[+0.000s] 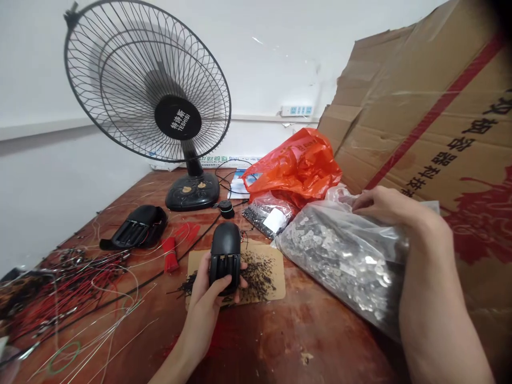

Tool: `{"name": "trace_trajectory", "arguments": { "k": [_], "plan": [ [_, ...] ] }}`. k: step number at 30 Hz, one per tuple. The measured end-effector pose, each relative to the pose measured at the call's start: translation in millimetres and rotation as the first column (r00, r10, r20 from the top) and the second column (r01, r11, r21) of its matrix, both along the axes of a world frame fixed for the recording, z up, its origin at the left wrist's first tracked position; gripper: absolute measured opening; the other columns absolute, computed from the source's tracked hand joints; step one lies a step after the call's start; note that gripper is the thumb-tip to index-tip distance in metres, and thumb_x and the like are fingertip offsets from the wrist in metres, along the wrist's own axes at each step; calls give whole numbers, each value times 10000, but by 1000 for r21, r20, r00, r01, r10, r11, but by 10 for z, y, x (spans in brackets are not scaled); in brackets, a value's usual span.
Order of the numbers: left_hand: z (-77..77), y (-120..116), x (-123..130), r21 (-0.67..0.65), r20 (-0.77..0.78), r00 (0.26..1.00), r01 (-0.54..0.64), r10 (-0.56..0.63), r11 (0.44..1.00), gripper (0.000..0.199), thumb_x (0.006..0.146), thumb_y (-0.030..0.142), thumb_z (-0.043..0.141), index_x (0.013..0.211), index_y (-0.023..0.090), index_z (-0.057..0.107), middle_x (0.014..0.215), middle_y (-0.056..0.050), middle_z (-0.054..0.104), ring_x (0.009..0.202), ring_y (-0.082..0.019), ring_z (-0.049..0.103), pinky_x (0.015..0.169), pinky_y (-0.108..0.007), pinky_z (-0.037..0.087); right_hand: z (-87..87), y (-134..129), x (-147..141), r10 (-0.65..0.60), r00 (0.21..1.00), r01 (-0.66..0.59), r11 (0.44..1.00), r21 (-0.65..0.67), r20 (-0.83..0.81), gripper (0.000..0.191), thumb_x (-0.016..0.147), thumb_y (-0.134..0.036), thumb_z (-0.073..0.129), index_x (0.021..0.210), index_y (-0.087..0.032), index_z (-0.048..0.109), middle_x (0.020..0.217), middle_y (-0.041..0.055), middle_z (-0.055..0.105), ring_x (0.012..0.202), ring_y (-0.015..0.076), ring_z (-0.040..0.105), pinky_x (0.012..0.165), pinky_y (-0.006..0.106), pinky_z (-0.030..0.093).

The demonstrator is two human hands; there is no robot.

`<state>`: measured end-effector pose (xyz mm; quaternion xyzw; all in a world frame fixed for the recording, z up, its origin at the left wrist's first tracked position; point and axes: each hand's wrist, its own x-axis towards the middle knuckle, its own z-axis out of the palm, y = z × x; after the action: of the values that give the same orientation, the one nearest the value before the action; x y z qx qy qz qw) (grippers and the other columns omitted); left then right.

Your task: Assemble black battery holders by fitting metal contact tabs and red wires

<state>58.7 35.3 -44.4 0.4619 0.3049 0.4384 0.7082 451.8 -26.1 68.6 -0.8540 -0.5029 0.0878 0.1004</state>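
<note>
My left hand (pixel 214 288) is closed around a black plastic housing (pixel 226 242) with a rounded top and battery slots in its lower half. The thumb lies across the slots. Beneath them, small dark bits (pixel 258 272) are scattered over a piece of cardboard (pixel 278 274). To the right, my right hand (pixel 384 205) is at the mouth of a clear plastic bag (pixel 340 256) filled with small shiny metal plates. Its fingers are bent together on the bag's upper edge; the fingertips are partly hidden.
A second black housing (pixel 140 226) lies at left, near red tubing pieces (pixel 170 256) and tangled wires (pixel 72 288). Behind stand a fan (pixel 192 192), a black spool (pixel 226 209), a small bag of dark parts (pixel 266 213) and a red plastic bag (pixel 300 165). A large carton (pixel 400 106) borders the right.
</note>
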Motion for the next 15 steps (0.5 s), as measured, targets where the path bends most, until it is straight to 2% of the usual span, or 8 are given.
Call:
{"name": "trace_trajectory", "arguments": {
  "k": [3,8,15],
  "plan": [
    [-4,-9,-1,11,-14,1000,5,-5,1000,465,883,250,601,1301,244,397,1136,-108,655,794,-190,653,590,-282,474,1,6,6,4,1000,-4,1000,-12,16,170,786,-247,634,847,-216,790,905,36,746,843,222,671,737,305,458],
    [32,-25,4,10,-21,1000,2,-2,1000,463,883,238,588,1302,243,392,1129,-104,657,792,-187,650,590,-279,465,9,-3,-19,41,998,-40,999,-15,40,167,817,-262,634,854,-198,784,898,47,744,789,210,659,700,313,443],
    [25,2,-3,18,14,1000,10,-11,1000,431,884,233,571,1278,239,396,1134,-103,652,793,-182,656,597,-278,465,67,-42,-40,18,991,-38,989,146,134,163,834,-250,660,948,-205,767,940,56,738,834,206,651,748,312,439]
  ]
}}
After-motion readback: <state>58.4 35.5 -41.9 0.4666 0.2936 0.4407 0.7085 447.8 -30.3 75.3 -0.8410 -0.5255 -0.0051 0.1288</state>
